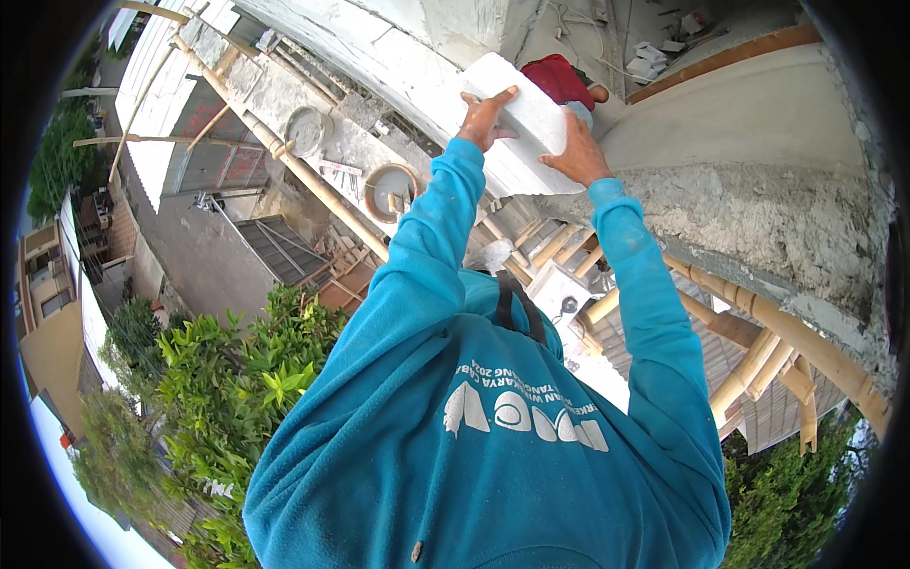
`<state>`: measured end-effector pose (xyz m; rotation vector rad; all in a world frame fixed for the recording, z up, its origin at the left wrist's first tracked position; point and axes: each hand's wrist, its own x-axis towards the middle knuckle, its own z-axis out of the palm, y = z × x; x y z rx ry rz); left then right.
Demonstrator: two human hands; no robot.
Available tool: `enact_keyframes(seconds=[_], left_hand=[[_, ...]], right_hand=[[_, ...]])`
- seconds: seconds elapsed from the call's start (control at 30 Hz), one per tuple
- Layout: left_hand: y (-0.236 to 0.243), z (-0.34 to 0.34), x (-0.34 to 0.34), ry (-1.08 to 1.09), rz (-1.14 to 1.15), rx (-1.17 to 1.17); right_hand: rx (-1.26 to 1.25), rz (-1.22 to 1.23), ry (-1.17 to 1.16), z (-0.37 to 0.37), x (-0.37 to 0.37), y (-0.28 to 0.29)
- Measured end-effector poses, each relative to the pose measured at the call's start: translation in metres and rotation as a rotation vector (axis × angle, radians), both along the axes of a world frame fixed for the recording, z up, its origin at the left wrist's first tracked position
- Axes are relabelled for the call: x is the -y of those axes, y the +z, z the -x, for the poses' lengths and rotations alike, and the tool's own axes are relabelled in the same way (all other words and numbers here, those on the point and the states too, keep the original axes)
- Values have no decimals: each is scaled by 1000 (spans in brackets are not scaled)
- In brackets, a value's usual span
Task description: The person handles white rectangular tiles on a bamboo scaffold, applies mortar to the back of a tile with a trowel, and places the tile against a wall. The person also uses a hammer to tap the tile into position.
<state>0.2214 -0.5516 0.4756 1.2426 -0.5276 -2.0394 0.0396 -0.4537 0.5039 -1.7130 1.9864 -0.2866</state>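
Observation:
A white, rectangular lightweight block (pixel 507 71) is held at a tilt between my two hands near the top middle of the head view. My left hand (pixel 483 120) grips its left side, fingers over the surface. My right hand (pixel 578 155) is closed on the right side of the same block, thumb reaching toward its middle. The block is beside a white wall (pixel 408 52), and I cannot tell whether it touches it. Just behind the block, a person in red (pixel 559 78) is partly visible, mostly hidden by it.
Bamboo scaffold poles (pixel 332 213) run along the left and under the right edge. A bucket (pixel 309 133) and a tub holding a tool (pixel 373 193) stand on a narrow platform. A rough concrete ledge (pixel 777 218) fills the right. Foliage (pixel 237 379) and neighbouring roofs lie below.

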Motion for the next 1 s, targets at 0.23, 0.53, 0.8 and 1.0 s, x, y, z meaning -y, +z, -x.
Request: enact_keyframes(seconds=[0.23, 0.53, 0.8, 1.0], left_hand=[[-15, 1, 14, -20, -8, -14], [3, 4, 4, 51, 26, 12], [-17, -42, -24, -89, 19, -7], [-80, -164, -106, -114, -126, 207]], right_hand=[[12, 19, 10, 2, 9, 1], [-6, 16, 2, -2, 8, 0], [-65, 69, 55, -4, 7, 0], [-78, 20, 4, -7, 7, 9]])
